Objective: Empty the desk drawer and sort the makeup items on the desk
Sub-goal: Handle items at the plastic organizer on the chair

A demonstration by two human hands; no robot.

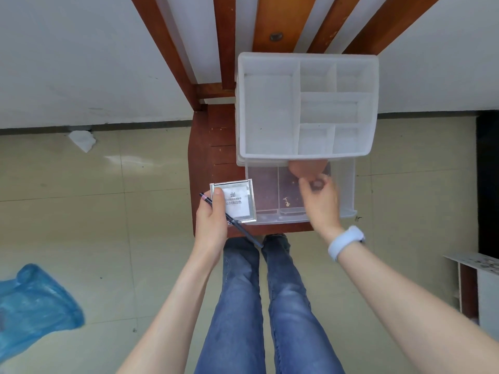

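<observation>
A white plastic organiser (270, 114) with bare top compartments stands on a small brown wooden desk (199, 157). Its clear drawer (348, 190) is pulled out toward me. My left hand (212, 225) grips a square silver compact (237, 201) with a white label, together with a dark makeup pencil (243, 230), just left of the drawer. My right hand (321, 198) reaches into the drawer and pinches a brown teardrop makeup sponge (305, 168), partly hidden under the organiser's front edge.
A blue plastic bag (35, 300) lies on the tiled floor at the lower left, and crumpled white paper (82, 140) lies by the wall. A white shelf unit (478, 282) stands at the right. My legs in jeans are below the desk.
</observation>
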